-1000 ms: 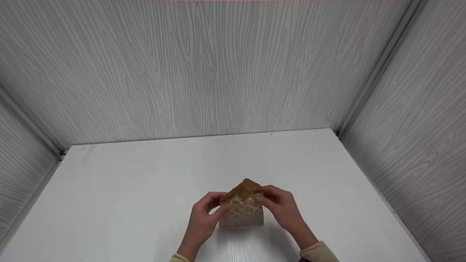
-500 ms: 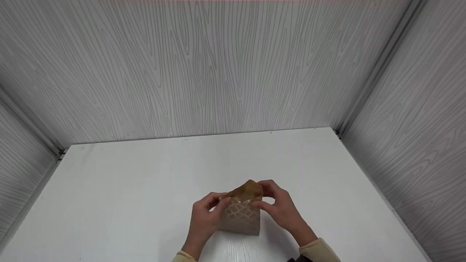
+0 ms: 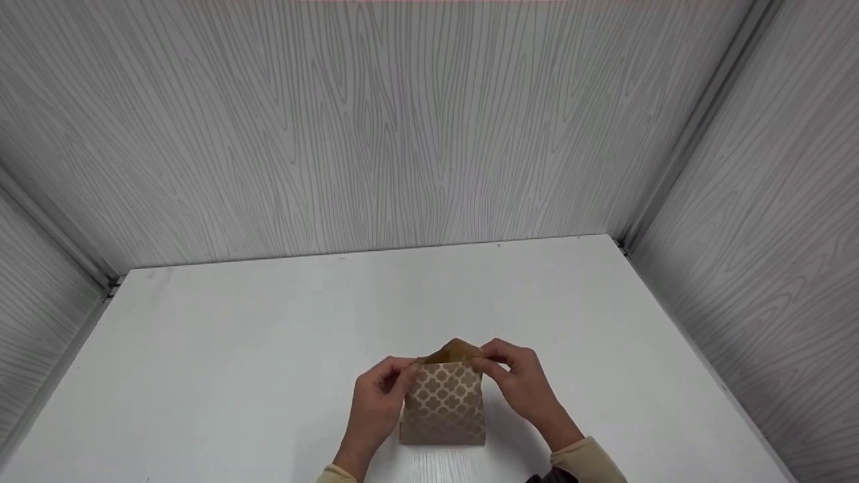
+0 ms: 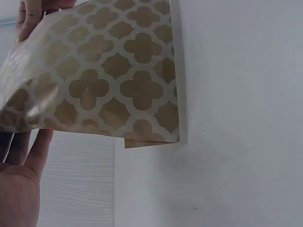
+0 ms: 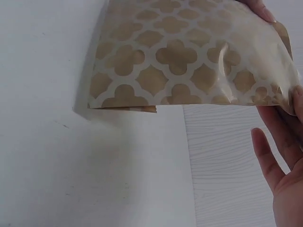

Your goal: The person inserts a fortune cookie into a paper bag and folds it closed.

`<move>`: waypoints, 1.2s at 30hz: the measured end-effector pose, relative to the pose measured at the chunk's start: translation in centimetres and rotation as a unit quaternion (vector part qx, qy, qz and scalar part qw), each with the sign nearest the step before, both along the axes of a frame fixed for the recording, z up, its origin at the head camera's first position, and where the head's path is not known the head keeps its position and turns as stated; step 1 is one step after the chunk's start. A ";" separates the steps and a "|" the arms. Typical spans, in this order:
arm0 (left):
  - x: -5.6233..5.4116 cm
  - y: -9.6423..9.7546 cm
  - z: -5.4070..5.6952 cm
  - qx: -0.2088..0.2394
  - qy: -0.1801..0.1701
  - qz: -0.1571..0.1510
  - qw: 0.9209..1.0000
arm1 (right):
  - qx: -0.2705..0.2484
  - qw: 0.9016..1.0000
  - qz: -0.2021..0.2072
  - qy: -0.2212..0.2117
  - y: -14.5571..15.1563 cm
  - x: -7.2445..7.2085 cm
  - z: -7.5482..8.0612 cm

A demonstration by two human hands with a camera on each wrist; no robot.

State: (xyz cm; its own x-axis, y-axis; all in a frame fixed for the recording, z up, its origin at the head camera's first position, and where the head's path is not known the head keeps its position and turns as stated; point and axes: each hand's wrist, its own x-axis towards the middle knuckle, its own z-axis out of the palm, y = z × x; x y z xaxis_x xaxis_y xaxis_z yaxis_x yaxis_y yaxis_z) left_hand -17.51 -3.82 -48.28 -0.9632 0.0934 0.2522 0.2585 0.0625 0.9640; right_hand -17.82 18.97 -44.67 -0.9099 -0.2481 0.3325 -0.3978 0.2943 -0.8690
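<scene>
A small brown paper bag with a pale quatrefoil pattern stands upright at the front of the white table. Its mouth gapes at the top, showing the plain brown inside. My left hand pinches the left corner of the rim between thumb and fingers. At the opposite corner, my right hand does the same. Up close in the left wrist view, the glossy patterned face of the bag bulges towards the top edge, and a folded flap shows under its bottom. What lies inside the bag is hidden.
The white table stretches out around the bag. Grey wood-grained panels rise at the back, on the left and on the right.
The bag's body has swung down from a foreshortened tilt, so its whole patterned front now shows. Its bottom sits nearer to me. Both hands keep their pinch on the rim.
</scene>
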 end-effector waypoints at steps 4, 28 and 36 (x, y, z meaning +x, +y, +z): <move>-0.4 -0.3 -1.0 0.012 0.003 -0.016 1.000 | 0.015 1.000 -0.005 0.020 -0.3 0.4 0.6; -0.1 -0.2 -1.6 0.033 0.049 0.035 0.998 | 0.082 0.976 0.102 0.173 0.4 -0.2 -0.4; 0.2 0.5 -1.7 0.043 0.059 0.092 0.993 | 0.080 0.983 0.103 0.132 0.1 0.6 0.7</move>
